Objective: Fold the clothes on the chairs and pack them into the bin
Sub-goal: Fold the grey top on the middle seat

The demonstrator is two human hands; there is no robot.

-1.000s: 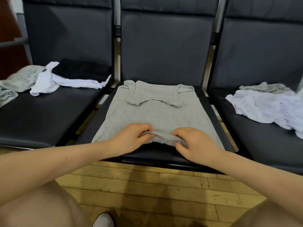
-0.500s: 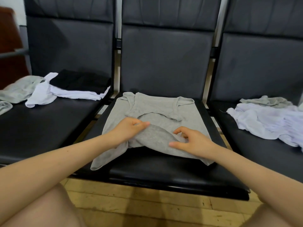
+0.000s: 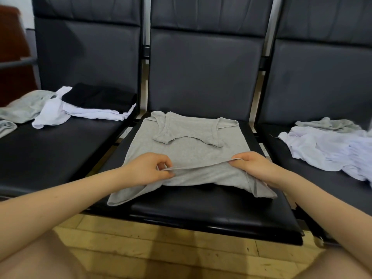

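Item: grey top (image 3: pixel 187 146), flat on the middle chair seat (image 3: pixel 221 206), sleeves tucked inward
Left hand (image 3: pixel 149 170): fingers pinched on the top's near hem, lifted
Right hand (image 3: pixel 255 168): likewise clamped on the hem
Risk: hem carried unevenly gives a skewed fold; the near corners still draped on the seat could drag and bunch
Bin: not in view
Beside the top: white heap (image 3: pixel 330 150) right; black-and-white stack (image 3: pixel 96 105) left
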